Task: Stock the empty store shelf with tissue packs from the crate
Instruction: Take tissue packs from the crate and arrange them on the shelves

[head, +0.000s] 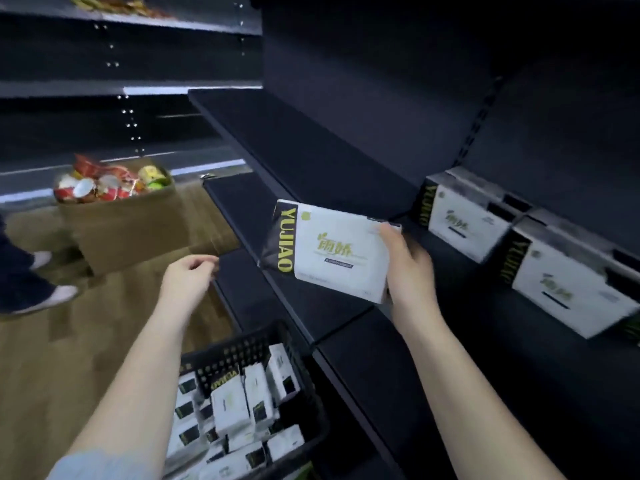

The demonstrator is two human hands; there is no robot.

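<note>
My right hand [408,265] grips a white tissue pack [329,247] with a black "YUJIAO" strip by its right end, held tilted above the front edge of the dark shelf [311,161]. Two matching packs [464,213] [568,282] stand side by side further right on that shelf. My left hand [188,275] hangs to the left over the floor, fingers loosely curled, holding nothing. The black plastic crate [242,348] sits on the floor below my arms, with several tissue packs [232,407] inside.
A cardboard box [128,226] full of snack packets stands on the wooden floor at the left. Another person's legs and shoes [41,289] are at the far left. More dark shelves [138,88] run along the back, and a lower shelf [398,375] juts out beside the crate.
</note>
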